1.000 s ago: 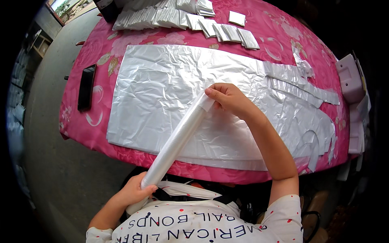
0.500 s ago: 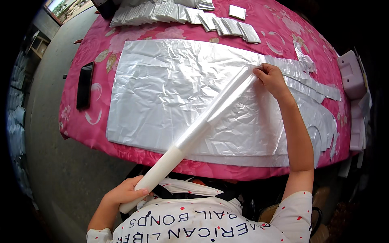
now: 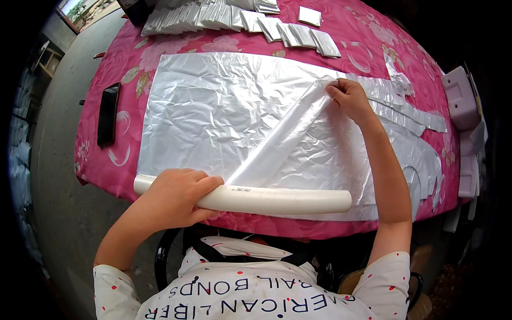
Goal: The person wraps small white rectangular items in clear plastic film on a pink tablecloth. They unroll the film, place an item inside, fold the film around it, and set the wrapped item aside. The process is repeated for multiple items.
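My left hand (image 3: 173, 200) is wrapped round a white plastic pipe (image 3: 282, 200), which lies level across the near edge of a stack of silvery translucent plastic bags (image 3: 202, 101). Between thumb and fingers my right hand (image 3: 350, 100) pinches the far end of a loosely folded strip of the same plastic film (image 3: 290, 130). This strip runs slantwise over the stack toward the pipe's middle. On the right the stack breaks into cut, handle-like strips (image 3: 413, 114).
A pink flowered cloth (image 3: 128, 160) covers the table. A black phone (image 3: 109, 114) lies at the left. Rows of small folded white packets (image 3: 213, 18) line the far side. Pale plastic foam boxes (image 3: 462, 98) stand beyond the right edge.
My left hand has drawn the pipe out of the film sleeve and swung it from a slant to level, up over the table's near edge. My right hand keeps its pinch, shifted slightly.
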Available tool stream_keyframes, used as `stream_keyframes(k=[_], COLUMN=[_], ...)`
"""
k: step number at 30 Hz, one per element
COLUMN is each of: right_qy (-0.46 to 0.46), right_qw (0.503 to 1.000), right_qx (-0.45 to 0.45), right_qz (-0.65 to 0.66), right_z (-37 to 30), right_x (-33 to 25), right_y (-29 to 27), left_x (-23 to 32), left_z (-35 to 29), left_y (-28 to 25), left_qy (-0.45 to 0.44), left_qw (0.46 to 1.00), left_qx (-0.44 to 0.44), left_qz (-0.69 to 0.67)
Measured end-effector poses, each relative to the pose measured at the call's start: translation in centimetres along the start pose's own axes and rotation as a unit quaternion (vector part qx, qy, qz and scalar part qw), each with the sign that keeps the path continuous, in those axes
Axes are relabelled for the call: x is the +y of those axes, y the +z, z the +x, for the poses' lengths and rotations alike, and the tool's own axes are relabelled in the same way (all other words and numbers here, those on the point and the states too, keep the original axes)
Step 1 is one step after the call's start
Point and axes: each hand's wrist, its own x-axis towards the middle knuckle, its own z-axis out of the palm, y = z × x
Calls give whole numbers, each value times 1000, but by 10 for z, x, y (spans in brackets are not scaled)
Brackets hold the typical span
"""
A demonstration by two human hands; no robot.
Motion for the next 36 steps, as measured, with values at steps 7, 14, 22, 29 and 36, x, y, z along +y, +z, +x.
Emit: stream_keyframes(k=[7,14,22,29,36], right_qy=[-40,9,-227,-231,-59], right_qw=[995,991,958,928,901], right_qx=[-70,-121,-65,-41,181], right_qz=[-58,-62,-163,-288,-391], right_z=[21,40,-92,-141,-90], right_x=[-31,-31,-80,-53,-5], right_y=[34,31,73,73,-16], left_x=[1,-8,13,28,16], left_z=[41,37,29,21,26], left_y=[44,79,107,125,104], left_qy=[315,228,179,126,196], left_qw=[919,962,971,978,972], left_qx=[217,28,89,94,71], left_qz=[98,146,134,138,107])
